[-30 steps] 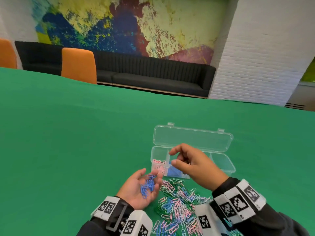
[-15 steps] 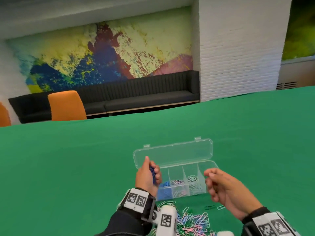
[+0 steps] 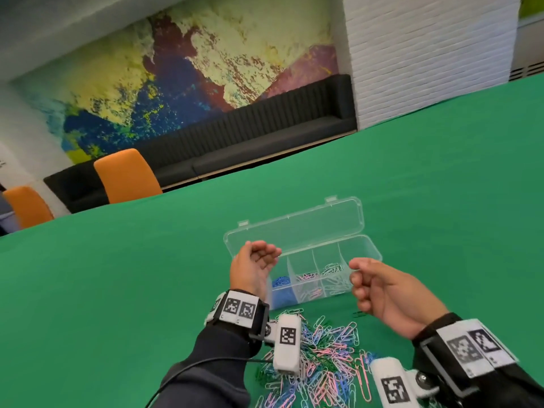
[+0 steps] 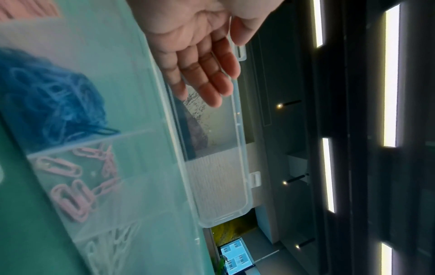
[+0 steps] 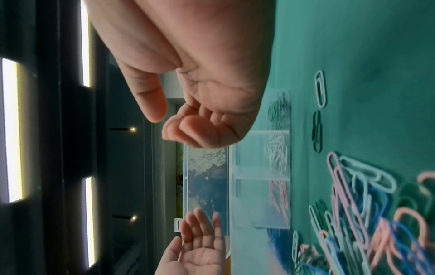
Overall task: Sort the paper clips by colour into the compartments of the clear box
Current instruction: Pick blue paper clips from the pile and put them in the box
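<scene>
A: Where do we stand with the sorting?

B: Partway, we judge. The clear box (image 3: 338, 269) lies on the green table (image 3: 117, 290) with its lid folded back toward twelve o'clock. We count four compartments. From the nine o'clock end: a thick heap of blue clips (image 3: 281, 285), then a few pink clips (image 3: 307, 278), then pale whitish clips (image 3: 334, 267). The right wrist view shows some dark green ones in the end cell at three o'clock.

A: And what is left?

B: Most of it. The mixed pile (image 3: 321, 357) at six o'clock from the box holds far too many tangled clips for us to count: pink, blue, green, pale. Two dark clips (image 5: 317, 128) lie apart from it, toward the box.

A: Our hands?

B: Our left hand (image 3: 253, 267) hangs above the blue end, palm showing, fingers (image 4: 207, 74) nearly straight and holding nothing. Our right hand (image 3: 382, 293) hovers at the three o'clock end, fingers loosely curled toward the thumb; we see nothing in it.
</scene>
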A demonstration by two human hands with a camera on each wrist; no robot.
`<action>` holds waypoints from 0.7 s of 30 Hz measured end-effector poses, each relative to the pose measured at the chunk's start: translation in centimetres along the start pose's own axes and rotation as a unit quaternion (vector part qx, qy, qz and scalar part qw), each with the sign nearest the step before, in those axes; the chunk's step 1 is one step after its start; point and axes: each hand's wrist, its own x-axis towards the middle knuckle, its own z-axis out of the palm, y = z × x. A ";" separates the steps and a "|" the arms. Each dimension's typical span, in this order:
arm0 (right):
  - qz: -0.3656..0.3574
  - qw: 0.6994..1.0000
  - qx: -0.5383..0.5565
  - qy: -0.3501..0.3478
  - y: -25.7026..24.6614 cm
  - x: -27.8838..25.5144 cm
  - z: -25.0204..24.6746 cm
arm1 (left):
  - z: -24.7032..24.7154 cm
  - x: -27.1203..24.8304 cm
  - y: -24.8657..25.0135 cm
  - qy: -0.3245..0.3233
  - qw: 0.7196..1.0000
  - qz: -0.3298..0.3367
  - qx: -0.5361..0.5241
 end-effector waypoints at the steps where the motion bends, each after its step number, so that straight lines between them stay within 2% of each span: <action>1: 0.005 1.000 0.009 -0.002 0.0 0.0 0.2 | 0.0 -0.1 0.6 -0.011 1.000 0.003 -0.004; 3: 0.017 1.000 0.015 -0.009 0.3 -0.1 0.6 | -0.2 -0.8 2.2 -0.044 0.999 0.016 0.012; 5: 0.036 0.999 0.007 -0.022 0.9 -0.2 1.1 | -0.9 -2.1 3.9 -0.094 0.992 0.029 0.077; 7: 0.051 0.998 -0.010 -0.037 1.6 -0.4 1.7 | -2.1 -3.9 5.2 -0.157 0.968 0.043 0.190; 8: 0.053 0.998 -0.017 -0.042 1.9 -0.4 2.0 | -2.8 -4.8 5.8 -0.190 0.946 0.050 0.258; 10: 0.064 0.996 -0.034 -0.054 2.6 -0.5 2.5 | -4.8 -7.0 6.4 -0.251 0.879 0.054 0.402; 11: 0.071 0.995 -0.042 -0.061 2.9 -0.5 2.7 | -5.8 -8.1 6.6 -0.282 0.834 0.044 0.472; 13: 0.083 0.993 -0.054 -0.066 3.4 -0.5 2.9 | -7.7 -10.4 6.3 -0.335 0.727 0.006 0.599; 15: 0.093 0.991 -0.077 -0.063 3.9 -0.7 3.0 | -9.4 -12.6 5.4 -0.357 0.603 0.007 0.714; 16: 0.095 0.990 -0.086 -0.060 4.0 -0.8 3.0 | -9.9 -13.6 4.9 -0.364 0.559 0.017 0.745; 17: 0.097 0.989 -0.092 -0.057 4.0 -0.9 3.0 | -10.3 -14.6 4.4 -0.371 0.533 0.023 0.760; 21: 0.092 0.990 -0.104 -0.041 3.8 -1.1 2.8 | -10.6 -16.7 1.6 -0.356 0.482 0.009 0.800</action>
